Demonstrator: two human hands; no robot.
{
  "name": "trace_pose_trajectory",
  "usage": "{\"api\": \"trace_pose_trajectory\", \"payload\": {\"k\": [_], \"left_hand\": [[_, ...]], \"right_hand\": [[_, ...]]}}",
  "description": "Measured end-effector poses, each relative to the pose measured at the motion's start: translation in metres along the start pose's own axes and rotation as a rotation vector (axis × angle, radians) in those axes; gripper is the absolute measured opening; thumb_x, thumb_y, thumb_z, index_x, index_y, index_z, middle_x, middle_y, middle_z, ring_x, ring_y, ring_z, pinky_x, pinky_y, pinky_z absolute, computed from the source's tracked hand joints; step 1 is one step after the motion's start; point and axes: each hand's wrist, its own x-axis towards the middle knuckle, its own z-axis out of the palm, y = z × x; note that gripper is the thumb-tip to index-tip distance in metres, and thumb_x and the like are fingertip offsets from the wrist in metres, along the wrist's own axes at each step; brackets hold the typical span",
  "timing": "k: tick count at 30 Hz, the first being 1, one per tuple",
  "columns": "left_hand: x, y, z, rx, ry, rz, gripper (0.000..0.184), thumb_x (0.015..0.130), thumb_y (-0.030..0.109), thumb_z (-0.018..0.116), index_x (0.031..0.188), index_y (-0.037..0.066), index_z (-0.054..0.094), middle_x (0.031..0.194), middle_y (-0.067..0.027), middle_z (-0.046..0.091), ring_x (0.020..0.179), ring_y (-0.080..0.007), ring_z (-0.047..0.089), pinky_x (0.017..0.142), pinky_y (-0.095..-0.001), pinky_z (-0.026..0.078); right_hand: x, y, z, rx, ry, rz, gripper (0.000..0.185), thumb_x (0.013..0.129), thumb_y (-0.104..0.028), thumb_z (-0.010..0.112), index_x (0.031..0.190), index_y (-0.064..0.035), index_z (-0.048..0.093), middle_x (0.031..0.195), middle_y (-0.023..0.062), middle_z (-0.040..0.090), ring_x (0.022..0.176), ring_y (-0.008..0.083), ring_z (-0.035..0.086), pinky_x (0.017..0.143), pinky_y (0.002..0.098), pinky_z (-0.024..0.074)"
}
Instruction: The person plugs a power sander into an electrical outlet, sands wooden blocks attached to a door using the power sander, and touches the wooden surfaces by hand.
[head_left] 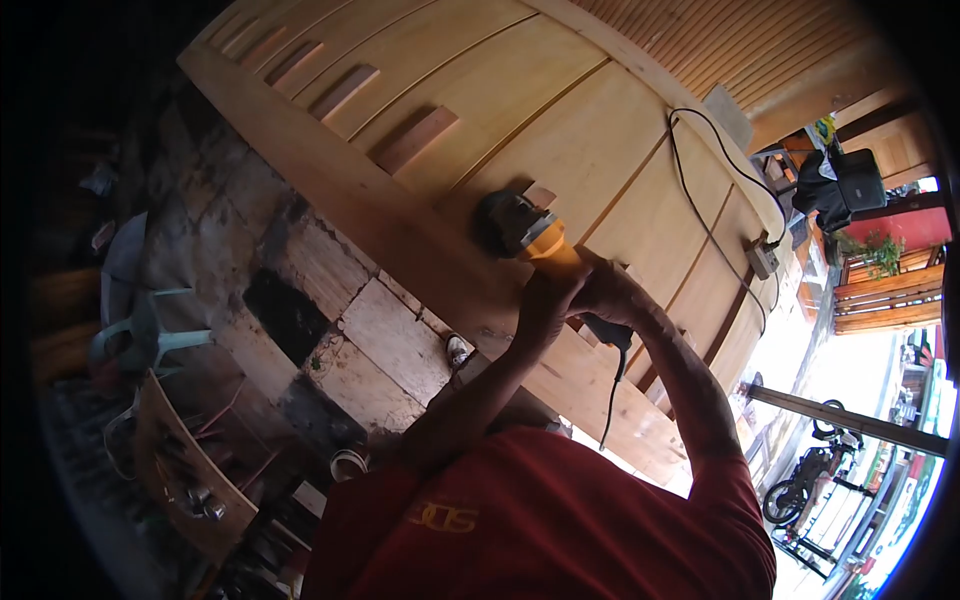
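Both of my hands are wrapped round a yellow and black angle grinder [545, 240]. My left hand [545, 305] is closed on its body from the left side. On the right side, my right hand [607, 292] is closed round the body and rear part. The grinder's dark round head lies at the edge of a large pale wooden panel [540, 110], beside a small wood block [539, 194]. Whether the disc touches the wood I cannot tell. A black cord [616, 385] hangs from the tool's rear end. My fingers partly hide the grip.
Several reddish wood blocks [418, 138] lie along the panel. A black cable [690, 190] crosses it to a socket box [762, 258]. On the left stand a pale green plastic chair [150, 335] and a wooden board [190, 480]. A motorcycle [810, 475] is outside, right.
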Motion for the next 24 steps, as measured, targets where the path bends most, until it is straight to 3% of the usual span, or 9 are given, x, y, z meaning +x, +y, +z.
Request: {"api": "trace_pose_trajectory", "payload": {"k": [4,5,8,10,14,19,22,24], "left_hand": [[-0.013,-0.012,-0.009,-0.063,0.004,0.042,0.056,0.093,0.037,0.079,0.126,-0.004,0.061,0.111,-0.0126,0.071,0.103,-0.0185,0.068,0.089,-0.0335,0.055],[-0.012,-0.013,-0.009,-0.047,0.009,0.058,0.057,0.093,0.038,0.079,0.127,-0.004,0.06,0.112,-0.0127,0.07,0.104,-0.0187,0.068,0.089,-0.0337,0.055],[-0.007,-0.015,-0.009,-0.026,-0.006,0.076,0.059,0.094,0.039,0.079,0.129,-0.004,0.059,0.114,-0.0128,0.07,0.106,-0.0187,0.068,0.089,-0.034,0.055],[0.01,-0.01,-0.005,-0.053,-0.059,0.052,0.059,0.094,0.04,0.078,0.13,-0.004,0.059,0.114,-0.0124,0.07,0.107,-0.0183,0.068,0.09,-0.0338,0.054],[0.042,0.008,0.015,-0.141,-0.149,-0.047,0.056,0.093,0.04,0.079,0.128,0.0,0.061,0.11,-0.0094,0.069,0.097,-0.0135,0.07,0.079,-0.0306,0.06],[0.069,0.014,0.03,-0.086,-0.237,-0.169,0.05,0.093,0.036,0.078,0.125,0.001,0.063,0.106,-0.0109,0.071,0.094,-0.0187,0.076,0.076,-0.0359,0.067],[0.065,0.012,0.041,-0.07,-0.259,-0.24,0.05,0.092,0.035,0.079,0.124,0.0,0.063,0.104,-0.0103,0.071,0.088,-0.0174,0.075,0.068,-0.0332,0.066],[0.051,0.003,0.049,-0.043,-0.227,-0.153,0.051,0.091,0.037,0.08,0.12,-0.002,0.065,0.101,-0.0096,0.072,0.084,-0.0148,0.073,0.065,-0.031,0.062]], "right_hand": [[-0.01,-0.011,0.01,-0.08,0.006,-0.034,0.073,0.069,-0.029,0.094,0.128,-0.006,0.059,0.11,0.0148,0.076,0.105,0.0268,0.074,0.092,0.0401,0.0581],[-0.009,-0.011,0.01,-0.09,-0.005,-0.005,0.077,0.069,-0.03,0.096,0.133,-0.0065,0.06,0.113,0.0118,0.075,0.105,0.0211,0.073,0.092,0.0389,0.0581],[-0.006,-0.014,0.002,-0.098,0.007,-0.013,0.072,0.07,-0.031,0.094,0.129,-0.0061,0.059,0.11,0.0146,0.076,0.104,0.0268,0.074,0.091,0.0394,0.0584],[0.004,-0.004,-0.004,-0.06,0.035,-0.011,0.069,0.071,-0.03,0.093,0.127,-0.0057,0.06,0.109,0.0139,0.076,0.101,0.0236,0.074,0.089,0.0377,0.0589],[0.022,0.014,-0.024,0.141,0.078,0.0,0.065,0.072,-0.027,0.091,0.126,-0.0045,0.062,0.106,0.0108,0.075,0.095,0.0167,0.073,0.083,0.0339,0.0593],[0.019,0.008,-0.039,0.231,0.122,0.017,0.056,0.079,-0.018,0.082,0.129,-0.002,0.062,0.103,0.0086,0.074,0.09,0.0128,0.07,0.078,0.0302,0.0589],[0.011,0.024,-0.04,0.29,0.165,0.049,0.054,0.079,-0.017,0.081,0.126,-0.0018,0.063,0.102,0.0086,0.074,0.088,0.0134,0.07,0.077,0.0303,0.059],[-0.007,0.026,-0.039,0.301,0.155,0.03,0.054,0.079,-0.017,0.082,0.127,-0.002,0.062,0.102,0.0085,0.073,0.087,0.0137,0.07,0.077,0.0309,0.0592]]}}
